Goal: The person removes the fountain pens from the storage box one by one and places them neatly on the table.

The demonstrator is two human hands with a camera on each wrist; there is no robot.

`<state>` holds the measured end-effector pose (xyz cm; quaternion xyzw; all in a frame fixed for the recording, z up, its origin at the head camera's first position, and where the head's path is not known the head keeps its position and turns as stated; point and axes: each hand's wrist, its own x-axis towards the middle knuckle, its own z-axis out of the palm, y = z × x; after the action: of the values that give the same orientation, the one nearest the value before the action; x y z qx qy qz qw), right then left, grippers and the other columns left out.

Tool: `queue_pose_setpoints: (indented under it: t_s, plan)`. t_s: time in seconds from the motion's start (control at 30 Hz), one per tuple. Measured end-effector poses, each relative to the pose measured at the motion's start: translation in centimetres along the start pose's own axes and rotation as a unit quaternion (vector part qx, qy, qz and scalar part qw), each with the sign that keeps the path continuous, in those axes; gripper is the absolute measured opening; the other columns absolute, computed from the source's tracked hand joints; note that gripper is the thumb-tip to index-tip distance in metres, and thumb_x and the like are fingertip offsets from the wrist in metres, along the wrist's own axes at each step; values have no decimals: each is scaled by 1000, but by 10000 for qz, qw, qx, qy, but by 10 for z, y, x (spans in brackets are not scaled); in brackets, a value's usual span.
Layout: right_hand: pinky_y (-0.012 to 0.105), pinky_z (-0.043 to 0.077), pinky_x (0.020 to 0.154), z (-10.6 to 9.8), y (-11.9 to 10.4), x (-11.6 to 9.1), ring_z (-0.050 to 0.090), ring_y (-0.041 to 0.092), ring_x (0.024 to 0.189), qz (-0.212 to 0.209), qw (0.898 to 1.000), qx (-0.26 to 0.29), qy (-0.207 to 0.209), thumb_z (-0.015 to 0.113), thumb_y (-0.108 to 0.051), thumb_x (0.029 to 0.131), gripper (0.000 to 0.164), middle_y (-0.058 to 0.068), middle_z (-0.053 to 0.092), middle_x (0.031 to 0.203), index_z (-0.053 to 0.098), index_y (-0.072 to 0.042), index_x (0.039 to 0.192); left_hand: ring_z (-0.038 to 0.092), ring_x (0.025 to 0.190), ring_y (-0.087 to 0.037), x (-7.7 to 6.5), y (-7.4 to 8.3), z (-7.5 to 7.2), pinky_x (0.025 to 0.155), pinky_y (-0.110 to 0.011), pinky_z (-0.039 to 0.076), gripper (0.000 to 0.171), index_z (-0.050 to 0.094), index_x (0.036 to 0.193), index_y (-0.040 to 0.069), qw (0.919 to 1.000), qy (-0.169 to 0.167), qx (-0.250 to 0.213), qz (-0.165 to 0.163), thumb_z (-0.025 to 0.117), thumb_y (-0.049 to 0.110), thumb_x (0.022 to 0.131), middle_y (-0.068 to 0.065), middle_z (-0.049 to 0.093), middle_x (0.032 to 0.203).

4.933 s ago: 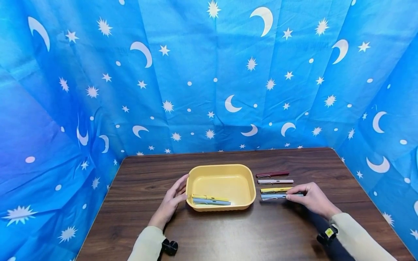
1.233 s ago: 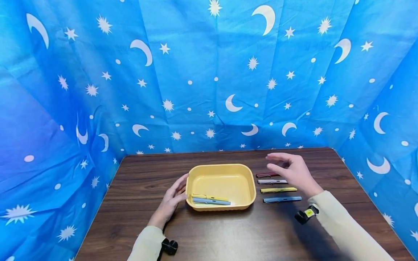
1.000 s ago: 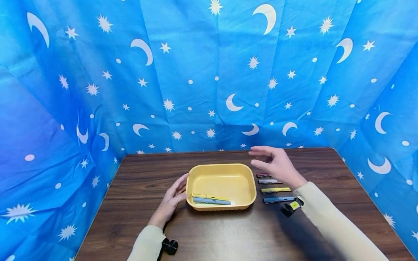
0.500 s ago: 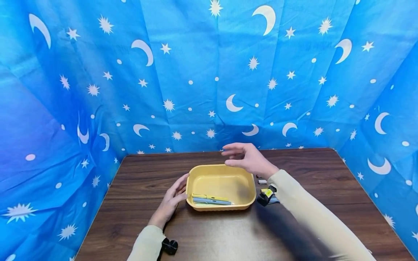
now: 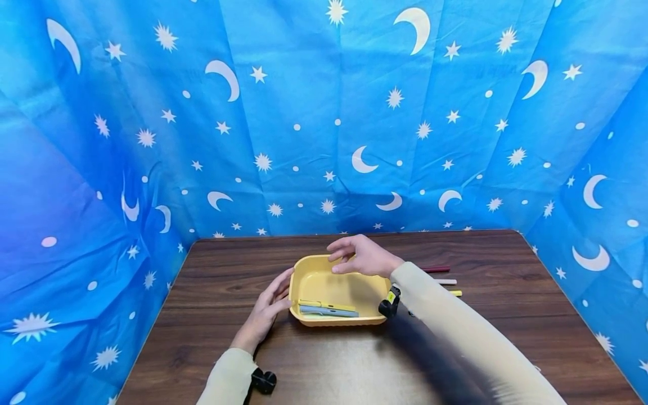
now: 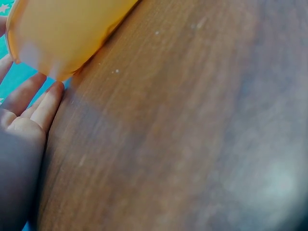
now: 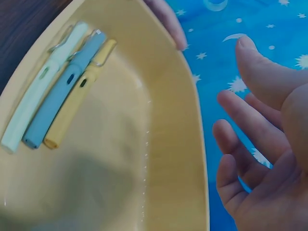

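Released, the right hand at centre should enter the yellow rounded plastic tray from above. The left hand, unclenched, should steady it.

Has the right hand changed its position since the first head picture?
Yes. Against the table in the head view, the right hand has moved left and farther away, now overlapping the yellow tray.

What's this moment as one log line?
Left hand: touching oblong yellow tray; Right hand: near tray, holding nothing; Tray: slim pale-green pen, blue pen, yellow pen; Brown woodgrain table: more pens, partly hidden
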<state>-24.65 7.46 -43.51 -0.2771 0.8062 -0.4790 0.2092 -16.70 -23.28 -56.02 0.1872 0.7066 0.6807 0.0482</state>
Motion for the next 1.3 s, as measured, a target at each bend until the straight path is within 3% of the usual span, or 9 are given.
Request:
queue_pose_setpoints:
  t_s: [0.13, 0.37, 0.7, 0.97, 1.13, 1.3]
  plan:
    - [28, 57, 87, 4, 4, 7, 69, 25, 103, 13, 9998, -136, -153, 80, -12, 94, 53, 19, 72, 130, 63, 0, 142, 32, 152, -46, 1, 0, 0, 114, -17, 38, 70, 31, 165, 7, 10000, 37, -57, -34, 56, -2, 100, -25, 36, 165]
    - [26, 55, 81, 11, 13, 17, 71, 18, 98, -41, 9971, -406, -645, 80, -7, 92, 49, 18, 76, 122, 66, 5, 136, 32, 152, -47, 1, 0, 0, 114, -17, 39, 71, 30, 165, 5, 10000, 24, -68, -8, 56, -3, 99, -29, 36, 164]
    - [35, 58, 99, 23, 21, 20, 75, 15, 102, 363, 9867, -953, -1268, 84, -4, 86, 37, 7, 81, 107, 74, -2, 122, 32, 152, -46, 1, 0, 0, 114, -18, 39, 70, 32, 165, 7, 10000, 9, -75, 30, 57, -1, 100, -27, 36, 165]
    - [41, 53, 107, 28, 27, 22, 76, 13, 101, 470, 9847, -877, -1428, 84, -1, 86, 34, 3, 81, 103, 76, -6, 119, 33, 152, -45, 0, 1, 1, 113, -17, 39, 70, 32, 165, 7, 10000, 37, 11, -38, 58, 2, 100, -25, 37, 165]
    - [42, 55, 104, 31, 23, 18, 75, 13, 100, 585, 9820, -1034, -1471, 84, -2, 86, 33, 0, 81, 103, 77, -10, 117, 37, 150, -43, 0, 0, 2, 113, -18, 40, 71, 30, 165, 4, 10000, 3, 3, 38, 58, 2, 100, -27, 37, 164]
    - [39, 57, 101, 33, 17, 14, 75, 14, 98, 556, 9789, -1244, -1522, 84, -1, 86, 32, 5, 81, 104, 78, -7, 117, 34, 152, -45, 0, 1, 1, 113, -17, 39, 71, 32, 165, 8, 9999, 57, 66, -64, 59, 1, 100, -25, 37, 165]
